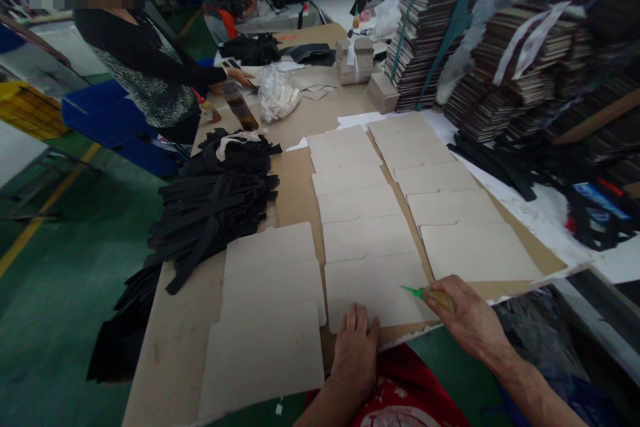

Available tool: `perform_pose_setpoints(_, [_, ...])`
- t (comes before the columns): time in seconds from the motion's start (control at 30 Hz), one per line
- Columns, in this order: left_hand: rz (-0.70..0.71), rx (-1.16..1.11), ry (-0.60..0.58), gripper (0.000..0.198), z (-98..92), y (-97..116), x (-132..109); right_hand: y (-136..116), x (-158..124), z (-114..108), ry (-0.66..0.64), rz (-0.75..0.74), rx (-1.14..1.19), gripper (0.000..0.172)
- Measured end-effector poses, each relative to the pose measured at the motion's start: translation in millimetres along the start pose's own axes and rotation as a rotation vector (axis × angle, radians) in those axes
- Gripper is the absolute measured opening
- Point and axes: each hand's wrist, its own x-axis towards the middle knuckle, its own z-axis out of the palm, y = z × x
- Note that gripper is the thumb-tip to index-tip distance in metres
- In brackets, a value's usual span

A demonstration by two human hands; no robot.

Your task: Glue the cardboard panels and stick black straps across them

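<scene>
My left hand (356, 343) lies with its fingers flat on the near edge of a beige cardboard panel (373, 283) in the middle column. In my right hand (470, 317) is a wooden-handled tool with a thin, pointed green tip (440, 299); its exact kind I cannot make out. The tip is over the right part of that same panel, and whether it touches is unclear. More panels overlap in columns, one at the left (265, 353) and one at the right (475, 250), with notched edges showing.
Black fabric strips (215, 207) are heaped along the table's left edge. Tall bundled stacks of board (425, 33) and dark sheets (520, 67) stand at the back right. A clear plastic bag (277, 95) and a bottle (239, 107) are farther back, near another person (145, 73).
</scene>
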Motion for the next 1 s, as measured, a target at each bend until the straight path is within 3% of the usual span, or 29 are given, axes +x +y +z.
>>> perform_pose_setpoints(0.3, [-0.002, -0.032, 0.007, 0.05, -1.5, 1.0, -0.8, 12.6, 9.2, -1.3, 0.042, 0.058, -0.051, 0.029])
perform_pose_setpoints(0.43, [-0.014, -0.092, -0.006, 0.056, -3.9, 0.8, -3.2, 11.1, 5.3, -8.1, 0.015, 0.244, 0.146, 0.037])
perform_pose_setpoints(0.57, [-0.008, -0.093, -0.048, 0.065, -9.7, 3.3, -5.4, -10.4, 4.2, -0.4, -0.001, 0.415, 0.387, 0.046])
perform_pose_setpoints(0.7, [0.022, -0.047, -0.092, 0.072, -11.8, 3.8, -5.2, -39.7, 13.3, 23.7, 0.0, 0.153, 0.4, 0.035])
perform_pose_setpoints(0.8, [0.019, -0.025, -0.066, 0.076, -6.8, 2.7, -5.4, -58.3, 19.4, 39.3, -0.075, -0.051, 0.355, 0.026])
perform_pose_setpoints(1.0, [0.034, 0.042, -0.014, 0.085, 3.2, 4.1, -4.7, -77.6, 18.5, 53.7, -0.169, -0.261, 0.227, 0.013])
